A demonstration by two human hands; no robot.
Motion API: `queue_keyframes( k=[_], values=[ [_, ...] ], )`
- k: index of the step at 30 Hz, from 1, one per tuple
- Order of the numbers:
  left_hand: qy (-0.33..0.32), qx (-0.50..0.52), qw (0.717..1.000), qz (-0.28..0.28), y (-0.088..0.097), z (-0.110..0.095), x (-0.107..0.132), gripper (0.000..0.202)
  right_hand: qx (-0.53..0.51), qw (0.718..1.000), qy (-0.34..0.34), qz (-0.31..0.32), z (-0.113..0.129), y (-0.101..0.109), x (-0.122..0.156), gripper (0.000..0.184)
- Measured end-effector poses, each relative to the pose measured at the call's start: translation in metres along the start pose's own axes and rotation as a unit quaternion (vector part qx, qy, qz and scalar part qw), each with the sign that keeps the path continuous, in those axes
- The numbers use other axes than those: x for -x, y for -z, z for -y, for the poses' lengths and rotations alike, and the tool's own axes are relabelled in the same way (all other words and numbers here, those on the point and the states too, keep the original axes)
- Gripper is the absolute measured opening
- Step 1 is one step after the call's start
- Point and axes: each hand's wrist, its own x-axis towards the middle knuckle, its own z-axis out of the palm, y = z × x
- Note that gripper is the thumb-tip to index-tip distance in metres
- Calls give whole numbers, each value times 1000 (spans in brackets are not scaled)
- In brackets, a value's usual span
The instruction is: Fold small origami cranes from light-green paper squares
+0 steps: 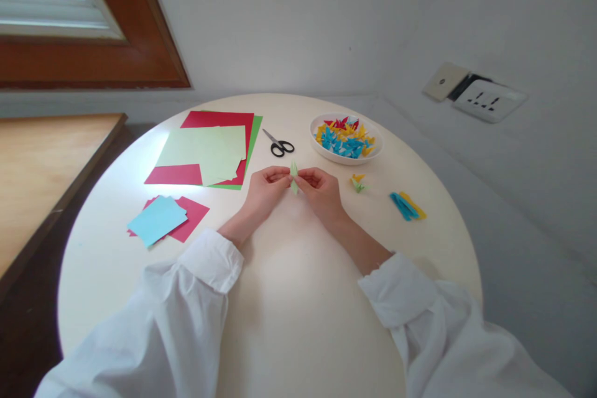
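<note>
A small pale green piece of folded paper [294,178] stands upright between my two hands, narrow and pointed at top and bottom. My left hand [269,186] pinches it from the left, with thumb and fingers closed. From the other side my right hand [321,189] pinches the same piece. Just beyond the hands lie scissors [278,145] with black handles. Right of my right hand, a small yellow and pale green pair of folded paper cranes [358,184] rests on the table.
A white bowl [346,160] holds many blue, yellow and red paper cranes. Large red, green and pale green sheets [205,143] lie at the back left, with small blue and red squares [158,219] nearer. Blue and yellow folded strips [407,206] lie right on the round table [298,305].
</note>
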Motion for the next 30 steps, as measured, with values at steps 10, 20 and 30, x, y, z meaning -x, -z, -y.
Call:
queue_keyframes(
  k=[10, 20, 30],
  values=[
    [2, 20, 1000, -4, 0, -2, 0, 13, 12, 999, -12, 33, 3, 0, 0, 21],
    [0, 29, 999, 43, 1, -4, 0, 16, 43, 998, 22, 49, 5, 2, 2, 27],
    [6, 60, 996, 59, 2, -5, 0, 19, 66, 993, 16, 100, 8, 1, 4, 28]
  ],
)
